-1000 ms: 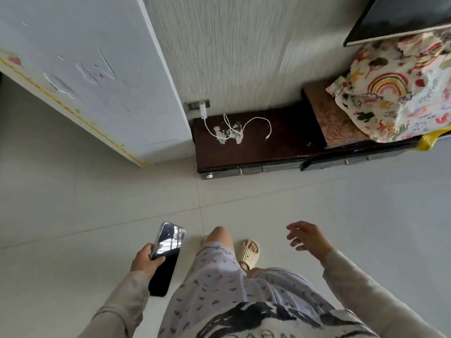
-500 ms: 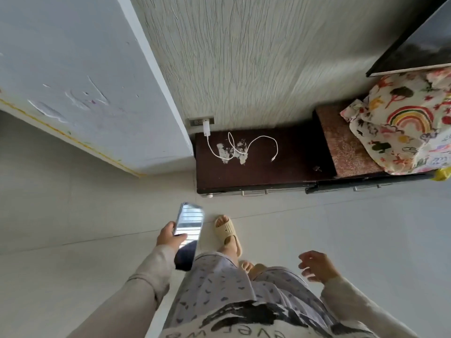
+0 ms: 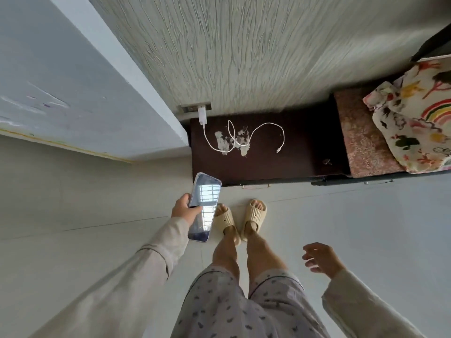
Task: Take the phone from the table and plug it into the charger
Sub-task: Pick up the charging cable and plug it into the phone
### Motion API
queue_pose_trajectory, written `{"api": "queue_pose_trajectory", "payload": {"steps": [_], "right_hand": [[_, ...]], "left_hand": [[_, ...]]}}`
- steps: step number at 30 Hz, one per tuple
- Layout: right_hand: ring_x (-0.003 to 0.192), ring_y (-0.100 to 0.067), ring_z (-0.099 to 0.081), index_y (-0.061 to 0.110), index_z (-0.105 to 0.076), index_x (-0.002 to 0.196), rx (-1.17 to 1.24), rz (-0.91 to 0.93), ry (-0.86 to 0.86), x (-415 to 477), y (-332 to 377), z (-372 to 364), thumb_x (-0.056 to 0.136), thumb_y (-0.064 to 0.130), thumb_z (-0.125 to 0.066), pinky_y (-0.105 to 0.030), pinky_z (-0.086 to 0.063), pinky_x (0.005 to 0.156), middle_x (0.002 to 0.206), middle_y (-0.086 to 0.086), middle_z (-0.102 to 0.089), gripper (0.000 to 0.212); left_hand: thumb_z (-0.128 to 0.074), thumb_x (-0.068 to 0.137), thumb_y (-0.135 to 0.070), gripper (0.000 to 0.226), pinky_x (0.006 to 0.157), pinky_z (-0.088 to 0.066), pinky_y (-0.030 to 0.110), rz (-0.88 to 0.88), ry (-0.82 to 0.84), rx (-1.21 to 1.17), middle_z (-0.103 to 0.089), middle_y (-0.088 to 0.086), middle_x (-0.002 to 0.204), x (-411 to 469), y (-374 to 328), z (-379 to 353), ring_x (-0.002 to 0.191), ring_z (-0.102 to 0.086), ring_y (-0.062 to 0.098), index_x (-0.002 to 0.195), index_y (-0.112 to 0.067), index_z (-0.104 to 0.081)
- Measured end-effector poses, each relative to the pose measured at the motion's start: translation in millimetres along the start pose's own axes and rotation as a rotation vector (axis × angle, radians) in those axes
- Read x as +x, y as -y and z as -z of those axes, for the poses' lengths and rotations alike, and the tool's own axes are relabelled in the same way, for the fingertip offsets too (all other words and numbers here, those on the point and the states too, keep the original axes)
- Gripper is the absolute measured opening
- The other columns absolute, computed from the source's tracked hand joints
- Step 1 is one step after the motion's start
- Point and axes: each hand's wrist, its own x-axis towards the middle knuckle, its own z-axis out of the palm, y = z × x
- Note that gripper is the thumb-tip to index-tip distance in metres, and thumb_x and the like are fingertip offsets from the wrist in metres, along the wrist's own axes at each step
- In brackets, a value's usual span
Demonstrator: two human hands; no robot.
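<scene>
My left hand (image 3: 183, 211) grips a phone (image 3: 204, 206) with a glossy dark screen, held face up just in front of the low dark cabinet (image 3: 263, 164). A white charger plug (image 3: 202, 115) sits in a wall socket (image 3: 195, 108) above the cabinet's left end. Its white cable (image 3: 246, 136) curls across the cabinet top, and the free connector (image 3: 278, 150) lies on the wood to the right. My right hand (image 3: 321, 260) hangs low at the right, fingers loosely apart, holding nothing.
A patterned cloth with a rainbow (image 3: 415, 120) lies on a reddish pad (image 3: 361, 137) at the cabinet's right end. A pale wall panel (image 3: 73, 93) juts out on the left. My feet in beige slippers (image 3: 240, 219) stand on the light tiled floor close to the cabinet.
I have stepped closer to the cabinet, and both feet now stand together before it. My left hand has carried the phone forward and up. My right hand has stayed low.
</scene>
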Motion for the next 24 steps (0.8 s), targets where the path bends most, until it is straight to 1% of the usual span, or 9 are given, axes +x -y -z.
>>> {"api": "queue_pose_trajectory", "payload": {"steps": [4,8,9,11,13,14,16,18,24], "right_hand": [[0.020,0.001,-0.045,0.009,-0.050,0.078,-0.108,-0.012,0.042,59.1,37.7,-4.5,0.094,0.002,-0.041,-0.010,-0.033,0.031,0.061,-0.008,-0.049,0.020],[0.021,0.000,-0.046,0.011,-0.048,0.066,-0.329,0.133,0.014,139.2,89.8,-3.2,0.093,-0.003,-0.036,-0.008,-0.030,0.030,0.062,-0.012,-0.047,0.033],[0.028,-0.004,-0.052,0.010,-0.051,0.067,-0.360,0.155,0.006,161.2,104.9,-3.9,0.093,-0.002,-0.036,-0.010,-0.033,0.035,0.065,-0.015,-0.049,0.032],[0.067,-0.019,-0.069,0.006,-0.062,0.086,-0.364,0.140,-0.040,203.2,131.7,-6.7,0.092,0.004,-0.040,-0.018,-0.047,0.058,0.085,-0.024,-0.061,0.024],[0.105,-0.034,-0.061,0.000,-0.064,0.109,-0.549,0.247,-0.150,243.4,158.3,-8.3,0.091,0.007,-0.041,-0.032,-0.048,0.087,0.112,-0.025,-0.064,0.030],[0.111,-0.036,-0.058,0.000,-0.063,0.113,-0.600,0.283,-0.187,260.2,171.0,-9.7,0.091,0.009,-0.040,-0.035,-0.046,0.092,0.117,-0.024,-0.063,0.032],[0.112,-0.038,-0.057,0.006,-0.062,0.115,-0.696,0.362,-0.263,287.6,191.3,-12.1,0.091,0.012,-0.038,-0.037,-0.046,0.093,0.120,-0.023,-0.063,0.034],[0.110,-0.040,-0.057,0.014,-0.057,0.121,-0.761,0.429,-0.346,311.8,206.0,-12.9,0.088,0.011,-0.038,-0.040,-0.047,0.090,0.120,-0.022,-0.062,0.037],[0.103,-0.044,-0.060,0.010,-0.045,0.126,-1.101,0.625,-0.486,351.8,228.3,-12.6,0.086,0.001,-0.044,-0.045,-0.049,0.084,0.115,-0.025,-0.062,0.041]], "left_hand": [[-0.060,0.081,0.000,0.016,0.077,-0.041,0.034,0.090,-0.018,-0.022,-0.063,0.027,0.107,41.4,11.4,-22.9,0.106,-0.059,0.043,0.087,-0.006,-0.046],[-0.061,0.082,-0.003,0.015,0.080,-0.042,0.034,0.093,-0.010,-0.027,-0.062,0.029,0.116,92.9,18.3,-53.9,0.107,-0.057,0.042,0.092,-0.005,-0.049],[-0.061,0.083,-0.004,0.016,0.084,-0.045,0.038,0.091,-0.002,-0.037,-0.062,0.029,0.116,107.1,18.9,-63.2,0.107,-0.057,0.042,0.096,-0.003,-0.052],[-0.060,0.083,-0.006,0.020,0.092,-0.047,0.047,0.104,0.023,-0.084,-0.062,0.026,0.114,131.2,19.0,-79.5,0.106,-0.057,0.042,0.101,-0.001,-0.053],[-0.059,0.084,-0.007,0.016,0.082,-0.052,0.045,0.105,0.048,-0.159,-0.064,0.018,0.103,158.3,19.0,-97.9,0.097,-0.059,0.034,0.098,-0.008,-0.052],[-0.059,0.084,-0.007,0.015,0.073,-0.053,0.036,0.096,0.058,-0.185,-0.064,0.011,0.094,171.4,18.4,-107.3,0.089,-0.060,0.028,0.097,-0.011,-0.051],[-0.059,0.084,-0.008,0.015,0.064,-0.046,0.024,0.066,0.061,-0.219,-0.060,-0.003,0.081,193.9,16.2,-123.9,0.077,-0.057,0.014,0.095,-0.014,-0.051],[-0.059,0.085,-0.010,0.014,0.061,-0.043,0.021,0.046,0.067,-0.229,-0.058,-0.007,0.079,214.2,14.1,-138.6,0.075,-0.056,0.007,0.095,-0.015,-0.051],[-0.059,0.085,-0.007,0.013,0.056,-0.045,0.015,-0.007,0.074,-0.265,-0.058,-0.006,0.079,245.0,9.0,-151.1,0.073,-0.056,0.004,0.094,-0.012,-0.051]]}}
